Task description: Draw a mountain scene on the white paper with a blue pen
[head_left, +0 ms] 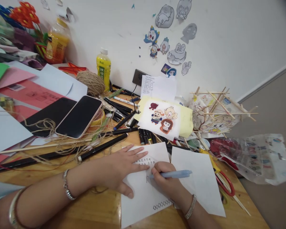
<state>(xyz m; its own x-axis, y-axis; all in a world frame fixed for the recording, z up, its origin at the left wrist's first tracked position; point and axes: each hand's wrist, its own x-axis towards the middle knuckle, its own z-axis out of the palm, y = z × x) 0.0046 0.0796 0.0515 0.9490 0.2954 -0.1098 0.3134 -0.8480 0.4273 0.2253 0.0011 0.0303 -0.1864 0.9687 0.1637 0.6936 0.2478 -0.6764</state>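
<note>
Gripping a blue pen (173,174), the right hand (165,182) writes on white paper (143,190) flattened by the open left hand (119,168).

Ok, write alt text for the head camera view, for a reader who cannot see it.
A right hand writes with a light blue pen on a white sheet of paper that the left hand presses flat on a cluttered wooden desk. Behind lie two phones, black markers, twine and cartoon stickers.
</note>
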